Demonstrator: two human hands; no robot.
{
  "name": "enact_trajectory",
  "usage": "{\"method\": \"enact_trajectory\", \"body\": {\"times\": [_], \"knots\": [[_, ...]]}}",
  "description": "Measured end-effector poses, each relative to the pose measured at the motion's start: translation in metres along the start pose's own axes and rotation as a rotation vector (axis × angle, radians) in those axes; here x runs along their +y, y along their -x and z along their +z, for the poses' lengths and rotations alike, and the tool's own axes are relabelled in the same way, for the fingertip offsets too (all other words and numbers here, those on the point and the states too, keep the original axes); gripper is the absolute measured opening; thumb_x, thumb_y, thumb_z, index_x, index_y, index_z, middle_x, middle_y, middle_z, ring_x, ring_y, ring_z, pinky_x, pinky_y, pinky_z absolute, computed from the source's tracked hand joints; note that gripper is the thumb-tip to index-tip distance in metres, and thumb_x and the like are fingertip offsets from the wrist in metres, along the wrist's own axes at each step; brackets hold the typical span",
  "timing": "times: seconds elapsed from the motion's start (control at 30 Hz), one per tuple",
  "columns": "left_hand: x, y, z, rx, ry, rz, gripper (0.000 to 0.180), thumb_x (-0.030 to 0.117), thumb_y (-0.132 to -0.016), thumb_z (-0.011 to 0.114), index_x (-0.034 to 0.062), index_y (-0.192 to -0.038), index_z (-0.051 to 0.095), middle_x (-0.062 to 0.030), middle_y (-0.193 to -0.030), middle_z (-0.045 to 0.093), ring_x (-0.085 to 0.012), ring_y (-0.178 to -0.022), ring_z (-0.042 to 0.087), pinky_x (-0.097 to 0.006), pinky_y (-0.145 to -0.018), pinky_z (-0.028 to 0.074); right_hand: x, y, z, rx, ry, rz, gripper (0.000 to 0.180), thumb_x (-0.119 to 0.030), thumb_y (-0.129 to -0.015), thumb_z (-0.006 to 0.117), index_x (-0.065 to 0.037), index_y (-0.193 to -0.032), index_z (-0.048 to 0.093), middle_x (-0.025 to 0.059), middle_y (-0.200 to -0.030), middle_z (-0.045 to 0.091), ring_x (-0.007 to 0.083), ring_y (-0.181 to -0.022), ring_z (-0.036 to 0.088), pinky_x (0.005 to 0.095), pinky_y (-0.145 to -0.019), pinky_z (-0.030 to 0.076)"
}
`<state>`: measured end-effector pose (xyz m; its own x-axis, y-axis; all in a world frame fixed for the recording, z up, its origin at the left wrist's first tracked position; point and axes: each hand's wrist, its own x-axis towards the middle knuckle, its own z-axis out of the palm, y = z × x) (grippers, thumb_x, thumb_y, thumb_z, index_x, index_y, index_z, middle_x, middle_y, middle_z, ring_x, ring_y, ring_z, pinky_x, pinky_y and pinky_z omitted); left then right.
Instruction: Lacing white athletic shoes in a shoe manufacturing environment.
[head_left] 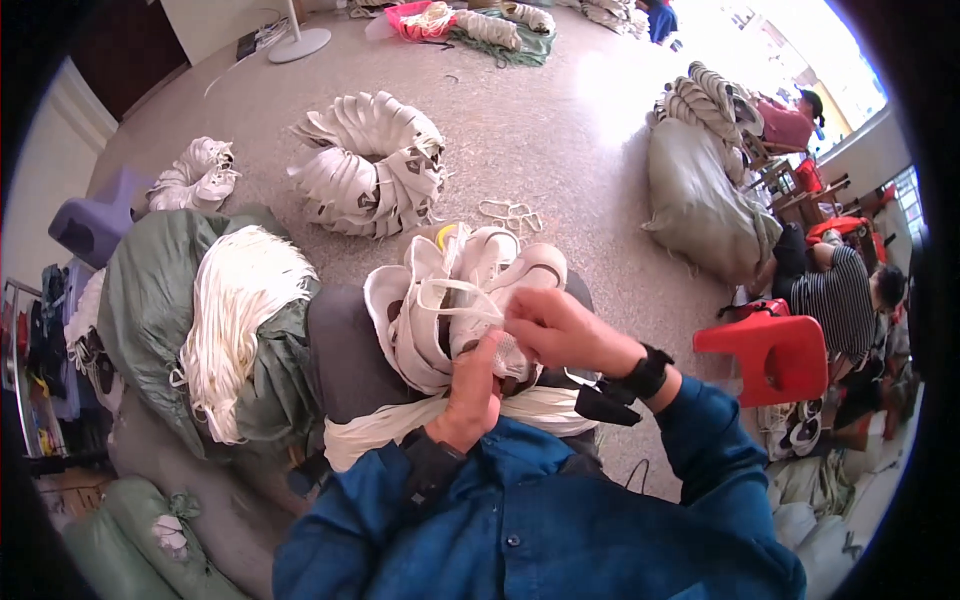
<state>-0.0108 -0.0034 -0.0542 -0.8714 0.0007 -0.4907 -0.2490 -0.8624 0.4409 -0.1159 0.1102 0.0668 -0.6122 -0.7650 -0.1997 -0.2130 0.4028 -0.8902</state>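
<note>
In my lap rests a bunch of white shoe uppers [405,330], nested side by side with their openings up. My left hand [468,400] is closed on the near end of one upper, thumb raised along it. Just to the right, my right hand [572,330] pinches a white shoelace [455,287], whose loop arches above the upper. The fingertips of both hands are close together, and they partly hide where the lace meets the upper. More white laces [375,432] lie across my lap beneath the uppers.
To my left, a thick bundle of white laces [245,310] hangs over a green sack [145,300]. A ring of stacked uppers [370,165] sits on the floor ahead. A full pale sack [690,190] and a red stool [770,350] stand at right, near other seated people.
</note>
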Motion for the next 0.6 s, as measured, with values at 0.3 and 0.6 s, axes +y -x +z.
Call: {"method": "enact_trajectory", "body": {"times": [0.3, 0.6], "knots": [[0.004, 0.013, 0.016, -0.015, -0.085, 0.031, 0.023, 0.02, -0.1, 0.059, 0.0056, -0.116, 0.064, -0.0043, -0.11, 0.068, -0.0147, -0.098, 0.065, -0.032, -0.085, 0.053, 0.028, 0.022, 0.008, 0.04, -0.026, 0.233, 0.016, -0.014, -0.091, 0.063, 0.001, -0.086, 0.063, 0.0031, -0.067, 0.062, 0.0076, -0.06, 0.056, 0.0264, -0.052, 0.045], [0.0, 0.009, 0.018, 0.031, -0.033, 0.062, 0.021, 0.016, -0.097, 0.065, 0.0058, -0.115, 0.066, -0.0034, -0.108, 0.069, -0.0147, -0.096, 0.066, -0.032, -0.085, 0.054, 0.054, 0.107, -0.019, 0.052, -0.37, 0.492, 0.012, -0.014, -0.095, 0.063, -0.003, -0.092, 0.065, -0.001, -0.073, 0.062, 0.0041, -0.061, 0.055, 0.0203, -0.052, 0.043]]}}
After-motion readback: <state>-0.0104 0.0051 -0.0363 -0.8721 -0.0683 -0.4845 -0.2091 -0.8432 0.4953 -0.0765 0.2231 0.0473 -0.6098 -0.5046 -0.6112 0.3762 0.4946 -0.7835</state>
